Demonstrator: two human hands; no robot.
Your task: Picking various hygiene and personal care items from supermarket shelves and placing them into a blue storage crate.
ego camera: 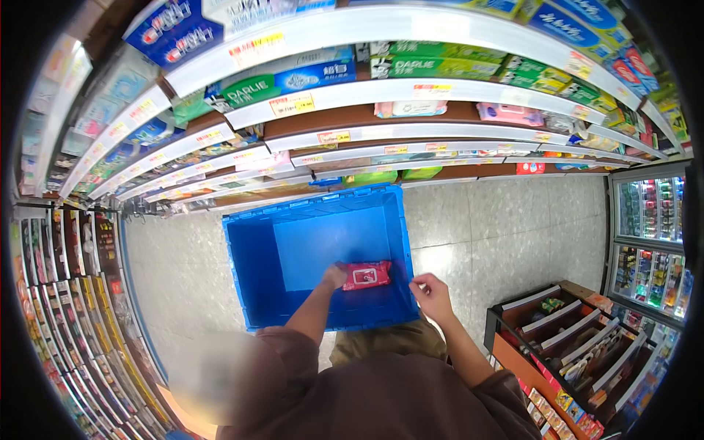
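Observation:
A blue plastic crate (258,275) stands on the floor in front of me, its inside facing up. My left hand (334,275) reaches into it and grips the left end of a red soft pack of wet wipes (367,275) with a pale-framed lid. The pack is inside the crate, toward its right side. Whether it touches the crate bottom is hard to tell. Beside the crate's right rim is my right hand (432,294), its fingers loosely bent and nothing visible in them. Contact between its fingertips and the rim cannot be made out.
Ahead rise store shelves (352,91) with Darlie toothpaste boxes (434,67) and a pink wipes pack (510,113). More shelving (82,308) lines the left. A tiered display rack (561,335) stands at the right, near glass-door coolers (652,242). Grey floor tiles (509,236) surround the crate.

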